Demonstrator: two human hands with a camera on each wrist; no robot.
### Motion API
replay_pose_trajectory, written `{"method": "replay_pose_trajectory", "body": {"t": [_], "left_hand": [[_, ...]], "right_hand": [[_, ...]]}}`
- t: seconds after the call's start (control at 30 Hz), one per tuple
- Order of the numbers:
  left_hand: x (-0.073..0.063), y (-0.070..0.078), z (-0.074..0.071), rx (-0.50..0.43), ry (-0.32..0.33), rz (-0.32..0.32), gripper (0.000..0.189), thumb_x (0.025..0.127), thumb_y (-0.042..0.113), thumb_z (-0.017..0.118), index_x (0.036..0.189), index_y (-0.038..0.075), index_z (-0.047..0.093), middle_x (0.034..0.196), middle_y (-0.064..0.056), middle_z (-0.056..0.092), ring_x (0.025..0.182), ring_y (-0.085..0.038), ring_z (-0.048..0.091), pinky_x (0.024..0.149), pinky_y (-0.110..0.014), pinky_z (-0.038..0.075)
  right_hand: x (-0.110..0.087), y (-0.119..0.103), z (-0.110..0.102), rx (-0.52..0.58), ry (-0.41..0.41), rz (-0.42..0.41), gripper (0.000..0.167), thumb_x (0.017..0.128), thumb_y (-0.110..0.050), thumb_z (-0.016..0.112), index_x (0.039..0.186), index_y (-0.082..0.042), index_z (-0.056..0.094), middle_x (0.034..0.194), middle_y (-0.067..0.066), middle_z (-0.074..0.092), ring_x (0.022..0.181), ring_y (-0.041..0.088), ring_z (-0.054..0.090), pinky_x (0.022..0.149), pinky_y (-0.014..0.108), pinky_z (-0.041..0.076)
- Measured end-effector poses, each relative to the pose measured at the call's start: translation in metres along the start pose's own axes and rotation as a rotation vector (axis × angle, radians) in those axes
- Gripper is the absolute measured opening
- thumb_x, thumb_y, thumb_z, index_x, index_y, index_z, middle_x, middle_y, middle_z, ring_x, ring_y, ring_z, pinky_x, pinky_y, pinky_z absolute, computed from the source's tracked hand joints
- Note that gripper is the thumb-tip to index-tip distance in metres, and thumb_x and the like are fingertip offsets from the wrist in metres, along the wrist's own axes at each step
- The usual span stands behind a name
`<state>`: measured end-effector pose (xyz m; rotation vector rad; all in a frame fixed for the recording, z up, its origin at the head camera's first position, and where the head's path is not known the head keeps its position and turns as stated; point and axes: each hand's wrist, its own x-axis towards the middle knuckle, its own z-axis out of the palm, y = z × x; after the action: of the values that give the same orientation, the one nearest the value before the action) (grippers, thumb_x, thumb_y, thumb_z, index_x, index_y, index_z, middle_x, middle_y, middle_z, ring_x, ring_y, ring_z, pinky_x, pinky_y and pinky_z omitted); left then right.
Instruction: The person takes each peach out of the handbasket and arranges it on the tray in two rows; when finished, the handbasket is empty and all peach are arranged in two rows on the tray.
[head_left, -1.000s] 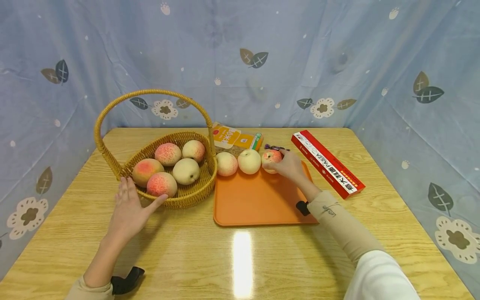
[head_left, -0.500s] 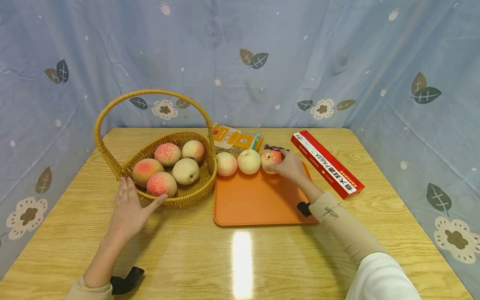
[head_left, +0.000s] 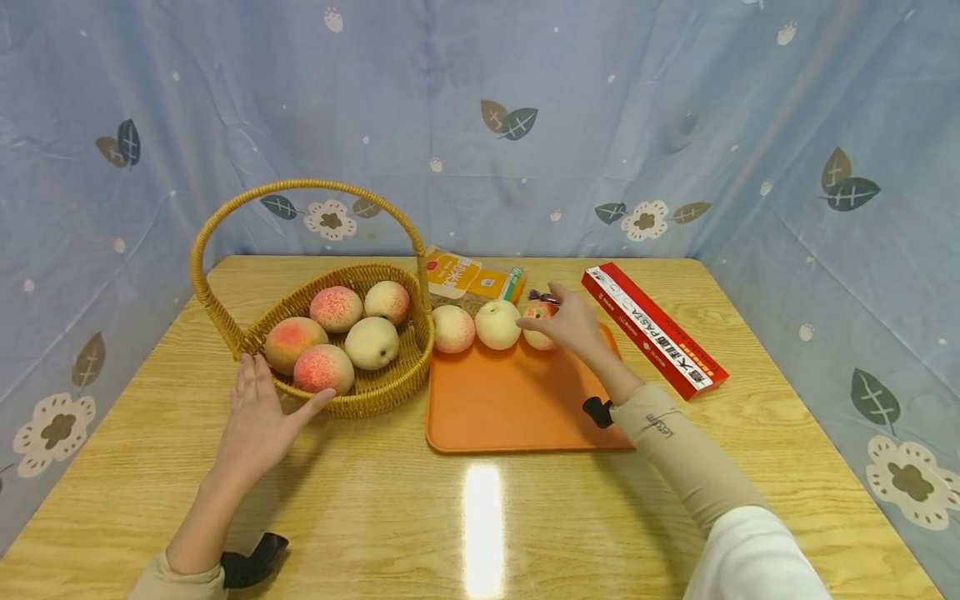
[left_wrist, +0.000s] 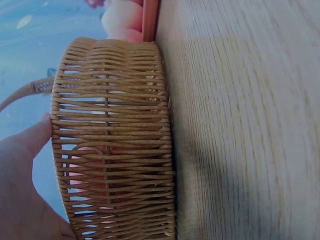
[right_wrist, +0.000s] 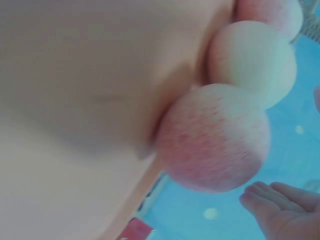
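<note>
My left hand (head_left: 258,429) rests at the near left rim of the wicker basket (head_left: 393,397), fingers straight and thumb spread. In the left wrist view the thumb (left_wrist: 37,135) touches the rim. Several peaches (head_left: 322,371) lie inside the basket. On the orange tray (head_left: 517,417), three peaches stand in a row along the far edge. Above the rightmost peach (head_left: 537,336) is my right hand (head_left: 573,323), thumb and fingers apart. The right wrist view has its fingers (right_wrist: 265,197) beside that peach (right_wrist: 212,140), with a gap between.
Behind the row lies an orange food packet (head_left: 468,275). A purple-wrapped candy (head_left: 542,295) is partly hidden by the right hand. To the tray's right lies a long red pasta box (head_left: 652,329). The basket's tall handle (head_left: 307,183) arches over its peaches.
My right hand has come off the rightmost peach, rising slightly and shifting a little left with the fingers spread. The peach stays in place. My left hand has not moved.
</note>
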<state>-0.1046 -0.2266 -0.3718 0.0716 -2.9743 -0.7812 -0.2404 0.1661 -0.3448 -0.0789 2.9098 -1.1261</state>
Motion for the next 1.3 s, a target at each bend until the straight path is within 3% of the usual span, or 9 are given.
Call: {"method": "replay_pose_trajectory", "body": {"t": [0.17,0.3,0.37,0.63,0.83,0.97,1.13,1.3], "left_hand": [[0.000,-0.001,0.001,-0.003,-0.002,-0.003,0.115,0.092,0.065,0.048,0.144,-0.018,-0.011,0.151,-0.036,-0.019,0.139,-0.052,-0.013,0.113,-0.063,0.001],[0.001,-0.001,0.001,-0.016,0.011,0.004,0.114,0.092,0.065,0.048,0.145,-0.018,-0.011,0.151,-0.036,-0.018,0.139,-0.052,-0.012,0.113,-0.062,-0.001],[0.001,-0.001,0.001,-0.022,0.020,0.010,0.114,0.092,0.065,0.048,0.145,-0.018,-0.010,0.150,-0.037,-0.018,0.139,-0.052,-0.013,0.113,-0.062,-0.001],[0.001,0.000,0.002,-0.015,0.012,0.009,0.114,0.092,0.065,0.048,0.145,-0.018,-0.010,0.151,-0.036,-0.018,0.139,-0.053,-0.012,0.112,-0.064,0.001],[0.001,0.001,0.001,-0.010,0.003,0.000,0.114,0.092,0.066,0.048,0.145,-0.018,-0.010,0.151,-0.035,-0.019,0.139,-0.052,-0.013,0.112,-0.064,0.002],[0.001,0.000,0.000,-0.011,0.007,0.001,0.114,0.092,0.066,0.048,0.145,-0.018,-0.010,0.151,-0.036,-0.019,0.139,-0.052,-0.013,0.112,-0.064,0.002],[0.000,-0.001,0.000,-0.016,0.011,0.000,0.114,0.092,0.066,0.047,0.145,-0.017,-0.011,0.151,-0.036,-0.019,0.139,-0.052,-0.013,0.112,-0.064,0.001],[0.001,-0.001,0.000,-0.013,0.007,0.001,0.114,0.092,0.066,0.047,0.145,-0.018,-0.010,0.151,-0.035,-0.020,0.139,-0.053,-0.012,0.112,-0.064,0.002]], "right_hand": [[-0.005,-0.017,0.004,0.009,0.034,-0.117,0.088,0.081,-0.032,0.080,0.150,-0.001,0.035,0.142,0.021,0.049,0.123,0.037,0.052,0.095,0.048,0.048],[-0.009,-0.029,0.010,0.059,0.009,-0.195,0.086,0.081,-0.028,0.080,0.150,-0.003,0.037,0.144,0.020,0.047,0.128,0.037,0.048,0.094,0.050,0.047],[-0.011,-0.035,0.014,0.056,-0.005,-0.200,0.085,0.080,-0.030,0.081,0.150,-0.007,0.038,0.146,0.017,0.046,0.128,0.036,0.048,0.087,0.047,0.050],[-0.014,-0.042,0.022,-0.076,-0.036,-0.251,0.082,0.078,-0.031,0.083,0.144,-0.003,0.046,0.142,0.019,0.049,0.130,0.039,0.045,0.103,0.052,0.040],[-0.012,-0.026,0.012,-0.182,-0.094,-0.220,0.084,0.074,-0.023,0.085,0.143,0.004,0.044,0.133,0.024,0.055,0.118,0.040,0.053,0.096,0.053,0.045],[-0.010,-0.011,0.004,-0.219,-0.154,-0.170,0.094,0.073,-0.016,0.086,0.147,0.008,0.033,0.140,0.028,0.046,0.126,0.043,0.046,0.102,0.057,0.040],[-0.002,0.007,-0.002,-0.203,-0.123,-0.122,0.089,0.074,-0.012,0.082,0.146,0.009,0.034,0.136,0.029,0.048,0.123,0.044,0.047,0.099,0.055,0.043],[0.004,0.020,-0.005,-0.212,-0.108,-0.050,0.086,0.075,-0.018,0.079,0.144,0.010,0.036,0.132,0.030,0.051,0.116,0.044,0.051,0.094,0.054,0.046]]}}
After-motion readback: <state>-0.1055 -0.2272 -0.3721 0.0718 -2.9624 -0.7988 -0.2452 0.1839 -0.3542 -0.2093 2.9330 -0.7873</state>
